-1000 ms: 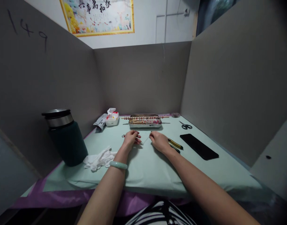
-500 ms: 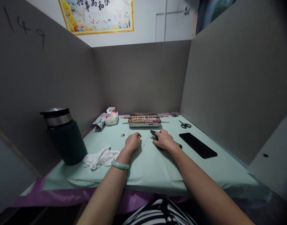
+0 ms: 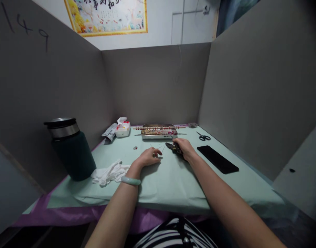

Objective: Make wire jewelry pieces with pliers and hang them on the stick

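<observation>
Head view: the left hand [image 3: 150, 156] has just uncurled, fingers loosely spread beside thin, pale wire [image 3: 163, 149], while at its two o'clock the right hand [image 3: 183, 147] grips the pliers [image 3: 170, 146], seemingly bringing them into play, their dark, blunt head aimed toward ten o'clock.

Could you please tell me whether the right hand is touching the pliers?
Touching: the head view shows the right hand wrapped around the pliers, whose nose sticks out.
</observation>
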The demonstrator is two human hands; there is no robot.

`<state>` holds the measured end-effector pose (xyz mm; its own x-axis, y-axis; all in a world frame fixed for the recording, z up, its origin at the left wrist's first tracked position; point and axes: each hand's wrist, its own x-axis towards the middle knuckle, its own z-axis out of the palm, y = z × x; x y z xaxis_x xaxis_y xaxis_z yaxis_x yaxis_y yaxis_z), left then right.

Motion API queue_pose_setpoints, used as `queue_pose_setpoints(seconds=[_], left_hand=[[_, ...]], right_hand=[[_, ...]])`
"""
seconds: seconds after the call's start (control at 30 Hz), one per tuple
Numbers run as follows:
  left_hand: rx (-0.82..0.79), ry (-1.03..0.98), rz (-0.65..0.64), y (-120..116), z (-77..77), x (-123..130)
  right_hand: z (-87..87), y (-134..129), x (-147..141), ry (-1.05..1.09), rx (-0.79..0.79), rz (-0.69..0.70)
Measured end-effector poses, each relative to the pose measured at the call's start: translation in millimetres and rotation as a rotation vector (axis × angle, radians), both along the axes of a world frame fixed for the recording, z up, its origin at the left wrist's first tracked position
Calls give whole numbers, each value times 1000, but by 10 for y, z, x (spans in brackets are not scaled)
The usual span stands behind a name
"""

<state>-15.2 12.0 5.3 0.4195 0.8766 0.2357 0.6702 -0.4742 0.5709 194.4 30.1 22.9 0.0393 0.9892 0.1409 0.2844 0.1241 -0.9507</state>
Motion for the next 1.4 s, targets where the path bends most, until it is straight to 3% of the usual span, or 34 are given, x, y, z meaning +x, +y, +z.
queue_pose_setpoints(seconds=[0.1,0.23,0.37,0.47,0.63,0.73,0.93,1.4], left_hand=[[9,13,-24,11,-4,36],[-25,-159,29,37,-9,79],[-252,-576,55,14,69,99],[-321,-900,136,-7,139,75],[-411,-1179,140,7,157,20],[-445,-1173,141,16,139,22],[-481,-1155,145,15,125,28],[-454,-1007,134,-12,131,39]], right_hand=[[33,18,57,352,-122,199],[78,-57,83,477,-125,366],[81,-169,-21,393,-152,464],[43,-220,-140,265,-107,477],[-47,-237,-264,-330,232,242],[-87,-238,-288,-568,387,140],[-115,-262,-319,-765,424,135],[-115,-290,-376,-877,384,146]])
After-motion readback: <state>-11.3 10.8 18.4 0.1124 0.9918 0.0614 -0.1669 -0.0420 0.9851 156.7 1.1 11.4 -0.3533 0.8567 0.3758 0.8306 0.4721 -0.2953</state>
